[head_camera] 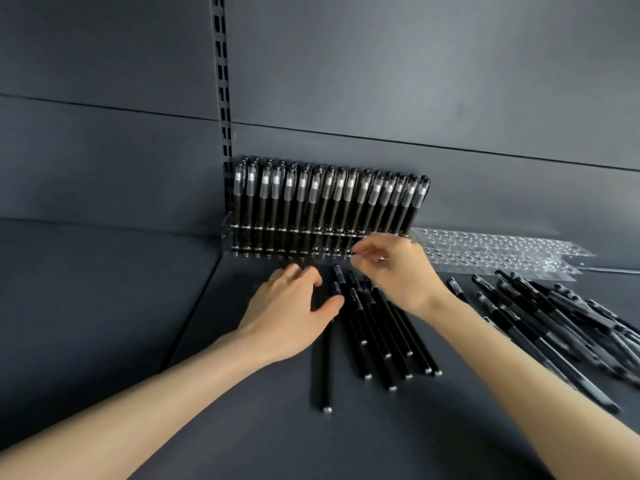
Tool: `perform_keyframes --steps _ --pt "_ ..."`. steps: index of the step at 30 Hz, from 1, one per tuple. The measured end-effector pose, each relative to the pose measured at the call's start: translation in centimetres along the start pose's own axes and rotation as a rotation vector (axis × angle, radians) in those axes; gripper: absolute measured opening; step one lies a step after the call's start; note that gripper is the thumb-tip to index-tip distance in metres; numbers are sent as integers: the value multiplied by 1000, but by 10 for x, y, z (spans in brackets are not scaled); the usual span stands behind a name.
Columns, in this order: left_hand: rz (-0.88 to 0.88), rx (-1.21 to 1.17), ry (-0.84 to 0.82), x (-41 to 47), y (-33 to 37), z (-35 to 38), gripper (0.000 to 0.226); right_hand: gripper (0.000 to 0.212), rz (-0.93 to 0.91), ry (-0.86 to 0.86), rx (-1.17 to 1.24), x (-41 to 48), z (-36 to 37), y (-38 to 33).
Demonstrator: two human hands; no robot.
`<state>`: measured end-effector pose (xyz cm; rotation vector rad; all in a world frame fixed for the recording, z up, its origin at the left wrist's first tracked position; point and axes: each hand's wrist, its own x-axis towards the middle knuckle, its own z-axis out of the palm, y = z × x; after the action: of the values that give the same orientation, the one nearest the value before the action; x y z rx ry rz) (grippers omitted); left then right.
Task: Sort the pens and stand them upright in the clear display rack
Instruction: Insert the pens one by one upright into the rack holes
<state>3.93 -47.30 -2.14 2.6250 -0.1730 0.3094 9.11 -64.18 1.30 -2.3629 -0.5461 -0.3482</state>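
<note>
Grey shelf (104,289), slotted upright (223,98)

no readable text, labels or numbers

Right hand (394,271) covers a front corner of the rack (231,237), fingertips (356,257) too blurred to tell whether they pinch anything, and the pen pile (540,306) to its right runs off the picture's edge.

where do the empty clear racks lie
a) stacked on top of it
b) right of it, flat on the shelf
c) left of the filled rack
b: the empty clear racks lie flat on the shelf, just right of the filled rack.
</note>
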Motion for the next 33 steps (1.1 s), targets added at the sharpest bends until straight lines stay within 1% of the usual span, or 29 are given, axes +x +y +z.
perform_keyframes --steps 3,6,9,13,14,17,20,23,26,30,33 --pt "-80 20 -27 -13 21 7 62 33 47 -228 -117 -19 -15 15" --pt "-149 49 -55 -17 42 15 72 42 44 -363 -113 -34 -21 23" --pt "-229 29 -31 -19 53 20 65 43 -18 -427 -129 -46 -17 28" --pt "-331 -30 -31 -18 53 10 44 46 -7 -443 -138 -51 -12 34" --pt "-345 -47 -30 -17 52 7 42 46 -4 -440 -146 -52 -10 34" --pt "-385 -110 -23 -15 51 4 55 46 -17 -406 -174 -56 -5 34" --pt "-425 -152 0 -12 50 5 56 47 -20 -376 -191 -58 -2 32" --pt "-463 -224 -22 -8 47 0 37 46 -20 -353 -179 -58 -1 32" --pt "-453 -288 -61 -7 44 -3 39 46 -23 -339 -170 -58 0 31" --pt "-397 -339 -18 -11 41 -2 22 47 -21 -327 -160 -58 0 30" --pt "-387 -336 30 -15 38 1 28 47 -14 -341 -143 -58 -1 30"
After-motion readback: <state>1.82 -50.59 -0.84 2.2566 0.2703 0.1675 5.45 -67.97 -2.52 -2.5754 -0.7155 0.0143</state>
